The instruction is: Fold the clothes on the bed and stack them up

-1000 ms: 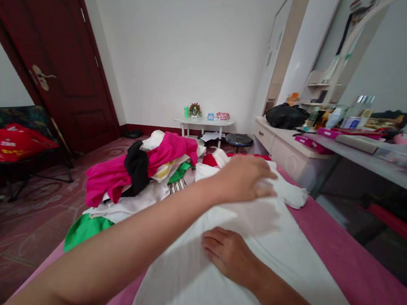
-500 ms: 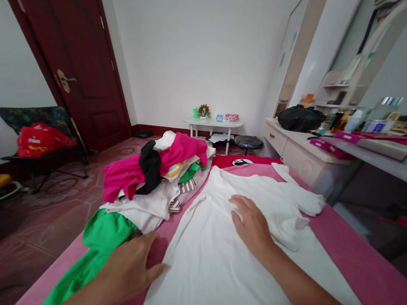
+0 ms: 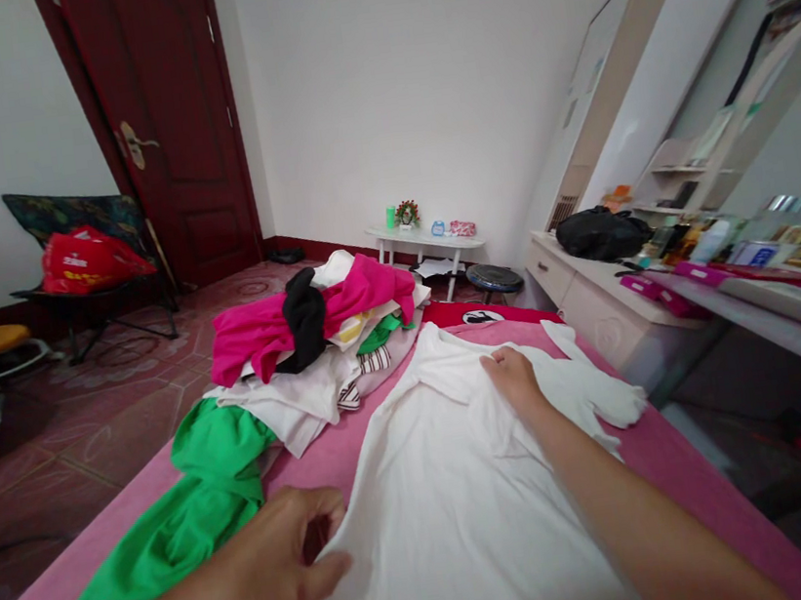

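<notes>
A white T-shirt point(image 3: 426, 493) lies spread on the pink bed cover point(image 3: 691, 488), its collar end pointing away from me and a sleeve out at the right. My left hand point(image 3: 297, 550) pinches the shirt's left edge between thumb and fingers, and the cloth there is slightly raised. Farther up, my right hand point(image 3: 514, 378) is closed on the fabric near the collar, with folds running from it. To the left of the shirt sit a green garment point(image 3: 210, 482) and a heap of clothes, topped by a magenta garment point(image 3: 363, 295) and a black piece point(image 3: 304, 317).
Red cloth point(image 3: 520, 312) covers the bed's far end. At the right stands a dressing table point(image 3: 569, 293) bearing a black bag point(image 3: 602, 234) and several bottles. A low white table point(image 3: 429, 237) and a round stool point(image 3: 495, 278) are by the wall. A folding chair point(image 3: 75, 210) holds a red bag point(image 3: 92, 260).
Both hands have closed on the white T-shirt, having been spread over or beside it. The right hand has moved farther toward the collar. The shirt's left edge has lifted a little.
</notes>
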